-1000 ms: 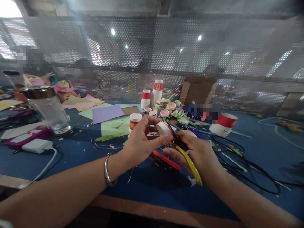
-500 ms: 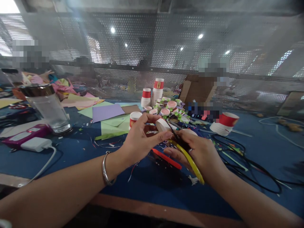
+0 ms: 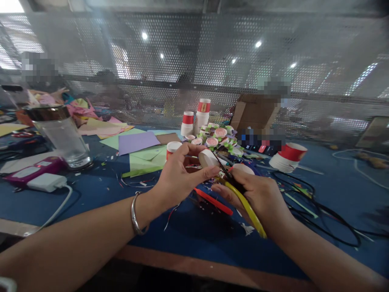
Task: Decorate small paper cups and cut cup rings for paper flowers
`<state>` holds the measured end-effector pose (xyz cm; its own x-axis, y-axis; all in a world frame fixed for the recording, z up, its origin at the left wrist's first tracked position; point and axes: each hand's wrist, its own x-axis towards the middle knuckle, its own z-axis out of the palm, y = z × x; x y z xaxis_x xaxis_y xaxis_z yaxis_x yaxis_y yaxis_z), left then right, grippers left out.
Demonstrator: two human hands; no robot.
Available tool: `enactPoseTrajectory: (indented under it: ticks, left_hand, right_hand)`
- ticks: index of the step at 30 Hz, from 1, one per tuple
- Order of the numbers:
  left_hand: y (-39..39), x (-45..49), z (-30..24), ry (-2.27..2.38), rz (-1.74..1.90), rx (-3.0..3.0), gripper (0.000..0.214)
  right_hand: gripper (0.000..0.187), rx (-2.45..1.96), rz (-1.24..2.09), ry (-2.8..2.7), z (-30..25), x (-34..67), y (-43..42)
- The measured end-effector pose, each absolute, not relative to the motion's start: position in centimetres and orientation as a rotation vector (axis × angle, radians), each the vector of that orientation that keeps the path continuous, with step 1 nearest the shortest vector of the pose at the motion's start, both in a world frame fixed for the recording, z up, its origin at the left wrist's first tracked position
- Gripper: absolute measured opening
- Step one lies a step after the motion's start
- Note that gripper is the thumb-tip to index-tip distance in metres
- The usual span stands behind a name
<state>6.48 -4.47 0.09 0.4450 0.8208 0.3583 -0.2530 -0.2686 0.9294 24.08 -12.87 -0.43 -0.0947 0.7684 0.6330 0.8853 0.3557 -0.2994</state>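
Observation:
My left hand (image 3: 178,176) is closed round a small red and white paper cup (image 3: 208,159), held on its side with its white bottom towards me. My right hand (image 3: 258,194) grips yellow-handled scissors (image 3: 240,196); their dark blades reach up to the cup's rim. A silver bangle (image 3: 135,215) sits on my left wrist. Both hands hover just above the blue table (image 3: 100,198), over a red strip (image 3: 212,201) and paper scraps.
Stacked red and white cups (image 3: 199,115) and a cluster of cut paper-cup flowers (image 3: 217,140) lie behind my hands. Coloured paper sheets (image 3: 138,148), a glass jar (image 3: 62,136), a white charger (image 3: 47,182), black cables (image 3: 319,211) and tipped cups (image 3: 288,156) surround them. A perforated metal screen backs the table.
Both hands have stayed together on the cup and scissors. The scissor handles have tilted slightly lower to the right, and the view has shifted a little.

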Motion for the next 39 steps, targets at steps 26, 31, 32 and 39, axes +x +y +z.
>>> enactPoseTrajectory:
  ticks: [26,31,32,39]
  left_hand:
    - [-4.32,6.70,-0.09,0.457,1.140,1.461,0.050]
    - [-4.26,6.62,0.09,0.465,1.166,1.513,0.047]
    - [-4.23,6.58,0.08,0.468,1.172,1.532,0.046]
    - [-4.13,6.43,-0.03,0.478,1.108,1.468,0.053]
  right_hand:
    - [0.058,-1.423,-0.349,-1.881,-1.03,24.22,-12.30]
    - [0.055,-1.443,-0.359,-1.875,-1.00,24.19,-12.36]
    - [0.055,-1.438,-0.355,-1.875,-0.96,24.19,-12.35]
    - [0.050,-1.401,-0.283,-1.883,-1.02,24.26,-11.94]
